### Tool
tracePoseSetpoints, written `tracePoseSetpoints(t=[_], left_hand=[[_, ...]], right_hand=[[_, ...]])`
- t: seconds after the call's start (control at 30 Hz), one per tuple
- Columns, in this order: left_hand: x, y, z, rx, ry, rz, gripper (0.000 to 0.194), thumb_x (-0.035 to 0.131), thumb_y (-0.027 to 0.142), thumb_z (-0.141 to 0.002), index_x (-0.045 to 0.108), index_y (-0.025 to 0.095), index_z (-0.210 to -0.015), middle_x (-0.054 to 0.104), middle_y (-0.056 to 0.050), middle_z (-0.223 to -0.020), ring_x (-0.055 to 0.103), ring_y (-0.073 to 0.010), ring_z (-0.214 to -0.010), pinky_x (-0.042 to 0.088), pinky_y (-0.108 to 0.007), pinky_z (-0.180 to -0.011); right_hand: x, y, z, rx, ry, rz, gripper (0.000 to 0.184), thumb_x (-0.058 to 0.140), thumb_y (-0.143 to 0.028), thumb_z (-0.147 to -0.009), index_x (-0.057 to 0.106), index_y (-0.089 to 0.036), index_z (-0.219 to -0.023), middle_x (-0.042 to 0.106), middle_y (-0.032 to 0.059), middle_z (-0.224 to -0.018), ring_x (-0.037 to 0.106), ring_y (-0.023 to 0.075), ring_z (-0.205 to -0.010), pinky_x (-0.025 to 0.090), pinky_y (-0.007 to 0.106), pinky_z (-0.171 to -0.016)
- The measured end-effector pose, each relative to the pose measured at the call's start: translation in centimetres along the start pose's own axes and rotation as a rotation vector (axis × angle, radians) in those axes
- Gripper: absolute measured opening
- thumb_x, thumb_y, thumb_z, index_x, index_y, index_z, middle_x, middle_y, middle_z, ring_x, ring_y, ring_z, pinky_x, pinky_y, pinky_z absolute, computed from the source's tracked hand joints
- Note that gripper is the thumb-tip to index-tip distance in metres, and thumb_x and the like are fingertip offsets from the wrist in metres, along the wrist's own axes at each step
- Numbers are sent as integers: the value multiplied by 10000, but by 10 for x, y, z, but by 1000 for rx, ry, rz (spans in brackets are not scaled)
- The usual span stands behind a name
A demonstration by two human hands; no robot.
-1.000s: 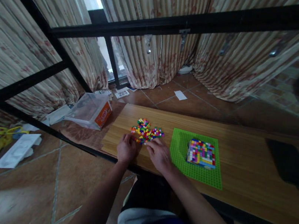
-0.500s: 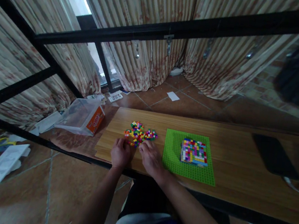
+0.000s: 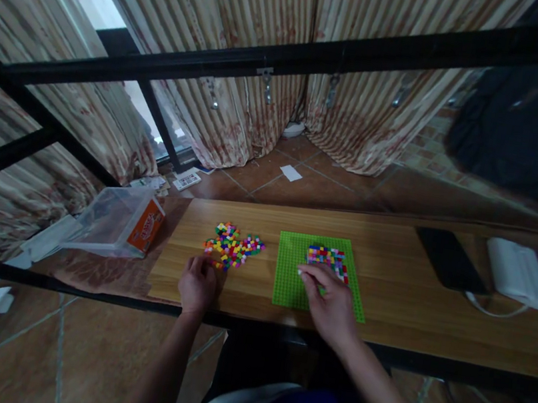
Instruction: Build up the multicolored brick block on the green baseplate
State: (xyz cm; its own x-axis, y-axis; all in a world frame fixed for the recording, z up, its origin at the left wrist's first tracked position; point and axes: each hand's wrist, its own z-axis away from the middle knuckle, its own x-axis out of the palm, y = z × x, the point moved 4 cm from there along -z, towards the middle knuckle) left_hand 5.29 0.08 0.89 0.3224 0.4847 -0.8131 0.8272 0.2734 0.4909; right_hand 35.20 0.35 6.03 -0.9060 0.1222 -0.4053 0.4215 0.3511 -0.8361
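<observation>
My right hand is over the green baseplate, thumb and forefinger pinched on a tiny whitish toy brick. Under and behind its fingers lies a block of many-coloured bricks on the plate, its near part hidden by the hand. To the left, my left hand rests on the table at the near edge of a loose heap of small coloured bricks. Its fingers are curled down, and whatever their tips hold cannot be made out.
The wooden table carries a black phone and a white device with a cable on the right. Left of the table stands a clear plastic box with an orange label. A black metal bar crosses beyond the table.
My right hand has gone from the heap of bricks rightward to the block on the baseplate, carrying a small brick. My left hand has stayed by the heap. The camera view has turned slightly right.
</observation>
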Motion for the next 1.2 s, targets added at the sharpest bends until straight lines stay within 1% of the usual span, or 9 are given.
tracePoseSetpoints(t=[0.07,0.13,0.2,0.27,0.43,0.73,0.97,1.1,1.2], left_hand=[[0,1,0,0,4,-8,190,529,134,-866,695,193,-938,676,-64,-954,642,-185,-824,436,-270,-688],[0,1,0,-9,3,-9,190,529,135,-867,696,194,-935,677,-62,-959,641,-181,-816,432,-266,-677],[0,0,-1,-13,0,-2,190,527,135,-867,697,195,-928,679,-58,-957,642,-177,-812,432,-263,-678],[0,-1,-1,-9,-2,5,188,528,132,-865,697,192,-922,682,-57,-950,644,-177,-818,437,-261,-691],[3,-4,-1,1,13,7,186,541,135,-861,698,193,-941,686,-57,-959,650,-180,-826,448,-263,-699],[4,-5,-1,3,15,5,189,544,144,-861,701,194,-954,683,-58,-956,648,-178,-819,445,-264,-692],[3,-3,-1,-14,6,-6,201,537,145,-864,705,193,-963,694,-64,-983,654,-188,-840,442,-271,-699],[3,-2,-1,-25,-3,-14,201,534,141,-865,705,186,-960,694,-67,-991,654,-187,-830,438,-271,-688],[2,-2,-1,-30,0,-17,204,536,135,-861,706,185,-963,693,-68,-989,655,-190,-828,438,-273,-683]], right_hand=[[-22,17,-5,33,83,50,234,518,-324,-950,735,-262,-1010,747,58,-1045,697,218,-975,541,368,-877],[-39,34,-11,72,150,119,256,519,-340,-933,740,-237,-1011,752,76,-1026,702,228,-927,548,370,-827],[-50,47,-16,106,185,218,300,497,-358,-929,748,-215,-1011,754,90,-986,697,228,-846,544,368,-777],[-55,55,-22,136,190,311,335,486,-376,-923,755,-193,-1004,754,100,-947,683,227,-782,532,369,-747],[-53,61,-33,172,166,386,362,479,-397,-906,765,-180,-950,761,103,-928,671,227,-751,506,362,-719],[-48,64,-42,126,155,421,356,491,-413,-891,766,-189,-878,763,106,-898,671,235,-755,503,377,-743],[-52,72,-40,200,182,285,371,562,-489,-846,765,-186,-916,767,95,-894,669,214,-734,526,368,-745],[-58,78,-36,251,237,200,374,579,-485,-824,768,-179,-926,770,101,-901,677,216,-737,531,358,-721],[-57,82,-36,273,251,155,365,599,-481,-805,769,-178,-918,771,101,-900,678,218,-739,531,355,-708]])
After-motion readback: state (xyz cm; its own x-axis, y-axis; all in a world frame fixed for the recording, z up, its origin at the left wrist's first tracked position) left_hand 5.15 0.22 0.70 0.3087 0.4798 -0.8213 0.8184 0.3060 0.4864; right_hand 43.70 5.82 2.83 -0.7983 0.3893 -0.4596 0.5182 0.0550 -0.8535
